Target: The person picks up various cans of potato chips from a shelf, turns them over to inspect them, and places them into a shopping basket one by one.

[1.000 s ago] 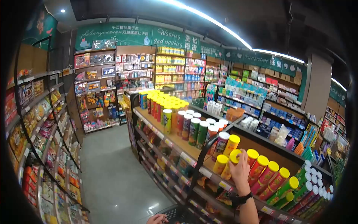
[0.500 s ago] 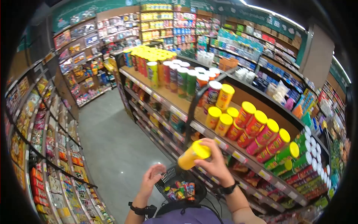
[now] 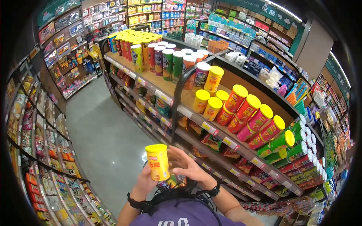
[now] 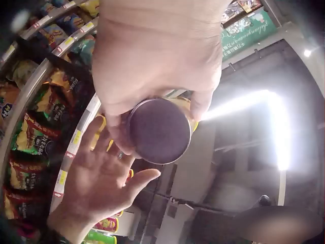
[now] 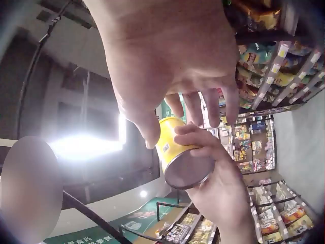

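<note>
A yellow canister with a yellow lid stands roughly upright in front of the body, and my left hand holds it from the side. In the left wrist view the canister's dark round base faces the camera, with the left hand curled round it. The right hand is beside the canister, fingers spread and relaxed; the right wrist view shows that hand just off the canister, which the left hand grips.
A basket with colourful packs is low behind the hands, partly hidden. At the right, a shelf bears yellow-lidded canisters and others. Snack shelves line the left, with grey floor between.
The canister has moved from the right hand into the left hand's hold and stands more upright. The right hand has let go, and the view has shifted rightward along the shelf.
</note>
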Action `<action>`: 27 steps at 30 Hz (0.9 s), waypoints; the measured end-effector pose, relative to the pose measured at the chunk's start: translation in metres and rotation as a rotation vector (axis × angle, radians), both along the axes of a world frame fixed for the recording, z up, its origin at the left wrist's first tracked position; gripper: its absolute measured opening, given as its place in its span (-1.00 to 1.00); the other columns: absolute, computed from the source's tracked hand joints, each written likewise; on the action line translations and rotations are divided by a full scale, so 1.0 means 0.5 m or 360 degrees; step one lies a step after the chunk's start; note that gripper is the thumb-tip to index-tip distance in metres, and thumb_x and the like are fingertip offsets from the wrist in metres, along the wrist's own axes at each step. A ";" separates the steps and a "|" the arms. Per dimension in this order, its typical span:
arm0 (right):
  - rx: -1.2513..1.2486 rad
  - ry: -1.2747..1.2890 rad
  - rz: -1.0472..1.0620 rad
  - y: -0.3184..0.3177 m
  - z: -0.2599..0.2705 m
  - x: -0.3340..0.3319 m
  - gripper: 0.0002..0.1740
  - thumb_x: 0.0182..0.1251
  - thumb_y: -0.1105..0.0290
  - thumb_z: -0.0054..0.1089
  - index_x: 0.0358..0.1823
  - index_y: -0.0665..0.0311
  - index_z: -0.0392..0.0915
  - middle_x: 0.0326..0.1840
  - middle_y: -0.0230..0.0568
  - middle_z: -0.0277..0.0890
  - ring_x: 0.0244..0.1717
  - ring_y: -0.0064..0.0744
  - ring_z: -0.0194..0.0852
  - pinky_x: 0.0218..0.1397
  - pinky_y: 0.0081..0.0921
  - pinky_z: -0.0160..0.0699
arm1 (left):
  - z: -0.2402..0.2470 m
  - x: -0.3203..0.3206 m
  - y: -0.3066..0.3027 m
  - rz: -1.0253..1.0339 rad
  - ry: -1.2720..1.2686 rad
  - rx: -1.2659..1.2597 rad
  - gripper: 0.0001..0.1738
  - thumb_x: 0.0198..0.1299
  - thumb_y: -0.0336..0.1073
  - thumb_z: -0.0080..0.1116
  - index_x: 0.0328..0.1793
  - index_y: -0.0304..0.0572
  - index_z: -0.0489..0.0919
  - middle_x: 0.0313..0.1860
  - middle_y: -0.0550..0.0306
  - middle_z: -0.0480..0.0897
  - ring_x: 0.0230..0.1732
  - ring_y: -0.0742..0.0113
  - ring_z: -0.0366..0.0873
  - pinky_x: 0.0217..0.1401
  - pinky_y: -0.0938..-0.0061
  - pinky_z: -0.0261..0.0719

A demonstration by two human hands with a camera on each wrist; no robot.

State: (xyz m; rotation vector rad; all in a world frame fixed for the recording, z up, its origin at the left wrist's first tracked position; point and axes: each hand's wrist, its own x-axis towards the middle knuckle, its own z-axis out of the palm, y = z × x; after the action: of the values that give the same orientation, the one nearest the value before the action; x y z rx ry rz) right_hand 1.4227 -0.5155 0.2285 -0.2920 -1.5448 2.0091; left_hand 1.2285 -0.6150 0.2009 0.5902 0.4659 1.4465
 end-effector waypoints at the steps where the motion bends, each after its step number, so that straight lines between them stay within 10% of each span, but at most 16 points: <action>1: 0.0075 -0.0085 0.0045 -0.004 -0.001 0.007 -0.04 0.41 0.42 0.36 0.71 0.18 -0.04 0.67 -0.11 0.10 0.61 -0.23 0.15 0.61 -0.17 0.20 | 0.008 -0.002 0.000 -0.0035 -0.0215 -0.0031 -0.03 0.22 0.11 0.34 0.60 -0.30 0.24 0.36 -0.18 0.55 0.34 -0.05 0.56 0.40 0.06 0.56; 8: 0.0152 -0.0234 0.0190 -0.030 0.017 0.017 -0.08 0.30 0.51 0.39 0.66 0.28 0.12 0.57 -0.17 0.28 0.51 -0.23 0.33 0.56 -0.21 0.31 | -0.025 -0.018 -0.002 -0.0102 -0.0171 0.0125 0.04 0.36 0.51 -0.08 0.50 -0.39 0.33 0.20 -0.21 0.63 0.13 -0.05 0.65 0.23 0.11 0.61; 22: -0.0033 -0.0192 0.0129 -0.014 -0.001 0.001 0.00 0.37 0.35 0.40 0.71 0.21 -0.04 0.60 -0.13 0.22 0.56 -0.14 0.26 0.53 -0.13 0.33 | -0.024 -0.033 -0.005 -0.0274 -0.0423 0.0198 -0.15 0.48 0.21 0.04 0.61 -0.31 0.21 0.36 -0.19 0.53 0.28 0.00 0.60 0.37 0.10 0.56; 27: -0.0210 -0.0105 -0.0177 -0.015 -0.037 -0.018 0.11 0.35 0.21 0.45 0.72 0.20 -0.17 0.65 -0.07 0.12 0.61 -0.13 0.14 0.60 -0.11 0.19 | -0.020 -0.018 0.023 0.0163 0.1391 0.0176 -0.05 0.43 -0.08 0.26 0.72 -0.31 -0.02 0.50 -0.10 0.38 0.46 0.20 0.43 0.51 0.31 0.38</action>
State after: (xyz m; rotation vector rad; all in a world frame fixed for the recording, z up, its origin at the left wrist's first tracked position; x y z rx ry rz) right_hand 1.4136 -0.5231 0.2103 -0.4901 -1.4051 2.0351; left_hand 1.2193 -0.6034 0.1908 1.3078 1.1109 1.2583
